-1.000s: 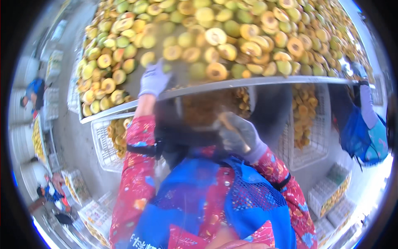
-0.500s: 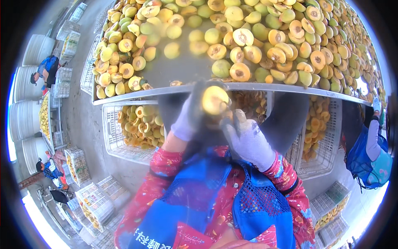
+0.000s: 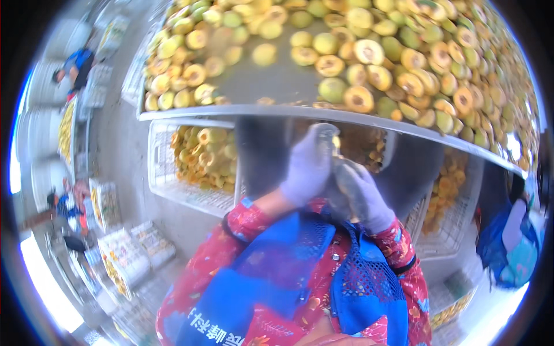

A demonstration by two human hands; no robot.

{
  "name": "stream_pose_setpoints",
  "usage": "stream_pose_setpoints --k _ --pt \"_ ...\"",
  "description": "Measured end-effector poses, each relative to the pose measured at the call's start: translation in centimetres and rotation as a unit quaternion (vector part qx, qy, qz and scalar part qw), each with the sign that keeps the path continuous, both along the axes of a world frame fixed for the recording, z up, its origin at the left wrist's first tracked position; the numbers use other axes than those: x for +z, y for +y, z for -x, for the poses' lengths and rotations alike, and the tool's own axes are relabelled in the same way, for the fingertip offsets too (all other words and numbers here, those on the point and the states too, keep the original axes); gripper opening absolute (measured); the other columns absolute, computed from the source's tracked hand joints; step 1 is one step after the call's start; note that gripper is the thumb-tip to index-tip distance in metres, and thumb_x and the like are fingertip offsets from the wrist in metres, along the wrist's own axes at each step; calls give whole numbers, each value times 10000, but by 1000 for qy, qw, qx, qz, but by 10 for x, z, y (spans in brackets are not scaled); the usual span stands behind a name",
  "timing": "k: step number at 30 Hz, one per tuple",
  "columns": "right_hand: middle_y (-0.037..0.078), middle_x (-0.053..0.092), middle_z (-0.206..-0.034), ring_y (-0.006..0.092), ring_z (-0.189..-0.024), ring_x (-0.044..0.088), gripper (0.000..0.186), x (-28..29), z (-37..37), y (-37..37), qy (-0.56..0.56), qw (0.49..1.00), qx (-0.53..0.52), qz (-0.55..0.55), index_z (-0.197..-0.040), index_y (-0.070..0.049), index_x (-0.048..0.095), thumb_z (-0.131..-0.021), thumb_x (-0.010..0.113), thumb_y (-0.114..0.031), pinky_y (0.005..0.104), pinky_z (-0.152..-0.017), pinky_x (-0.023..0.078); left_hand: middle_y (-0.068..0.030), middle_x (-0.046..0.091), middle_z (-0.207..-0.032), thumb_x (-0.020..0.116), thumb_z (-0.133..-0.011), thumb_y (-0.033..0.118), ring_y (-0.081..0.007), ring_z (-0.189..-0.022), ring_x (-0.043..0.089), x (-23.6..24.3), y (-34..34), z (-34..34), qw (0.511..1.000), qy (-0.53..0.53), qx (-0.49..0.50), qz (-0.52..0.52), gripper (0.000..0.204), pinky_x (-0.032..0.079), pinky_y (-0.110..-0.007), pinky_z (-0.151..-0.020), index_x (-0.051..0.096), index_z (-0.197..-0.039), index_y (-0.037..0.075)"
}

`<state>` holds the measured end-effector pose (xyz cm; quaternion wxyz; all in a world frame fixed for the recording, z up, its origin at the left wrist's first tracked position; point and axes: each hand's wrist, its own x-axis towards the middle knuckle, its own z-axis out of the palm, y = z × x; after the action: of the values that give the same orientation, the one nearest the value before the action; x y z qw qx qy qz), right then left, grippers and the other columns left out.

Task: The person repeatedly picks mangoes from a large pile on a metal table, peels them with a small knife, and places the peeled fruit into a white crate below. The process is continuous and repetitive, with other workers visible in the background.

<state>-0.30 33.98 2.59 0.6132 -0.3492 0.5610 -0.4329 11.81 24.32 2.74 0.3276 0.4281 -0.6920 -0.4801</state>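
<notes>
Both hands wear pale lavender gloves with grey, soiled palms and fingers, and they meet in front of me just below the table edge. My left hand [image 3: 311, 164] is closed, with a sliver of a yellow peach half [image 3: 336, 144] showing at its fingers. My right hand [image 3: 365, 193] is curled close beside it, fingers bent inward. Whatever it grips is hidden and blurred. Beyond them, the metal table [image 3: 271, 86] bears a large heap of halved yellow-green peaches [image 3: 359, 99], several with brown stones showing.
Under the table edge stand white plastic crates of fruit, one at left [image 3: 193, 202] and one at right [image 3: 444, 245]. A co-worker in a blue vest [image 3: 499, 242] is at far right. More people, stacked crates [image 3: 124, 259] and white tubs [image 3: 43, 138] line the left side.
The view has shifted and tilted. The peach half, earlier plainly visible cut face up in my left hand, is now mostly hidden as that hand has turned and my hands have drawn together.
</notes>
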Motion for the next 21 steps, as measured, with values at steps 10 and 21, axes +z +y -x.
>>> stream_pose_setpoints --k 10,21 --pt "318 516 -1337 462 -1200 530 620 -19 4 27 399 899 153 94 -1437 95 422 -886 592 -133 460 -998 469 -248 701 -968 490 -1016 219 -441 -955 666 -19 1 -4 992 -84 -43 -83 255 521 -515 -799 598 -1078 -4" --pt "2 473 -617 106 -418 447 347 -31 7 17 -587 787 -155 -107 -976 -83 537 -1073 427 -397 274 -375 364 -221 690 -991 540 -993 191 -423 -954 667 -29 -6 -6 994 79 -75 -30 245 538 -462 -825 589 -1155 14"
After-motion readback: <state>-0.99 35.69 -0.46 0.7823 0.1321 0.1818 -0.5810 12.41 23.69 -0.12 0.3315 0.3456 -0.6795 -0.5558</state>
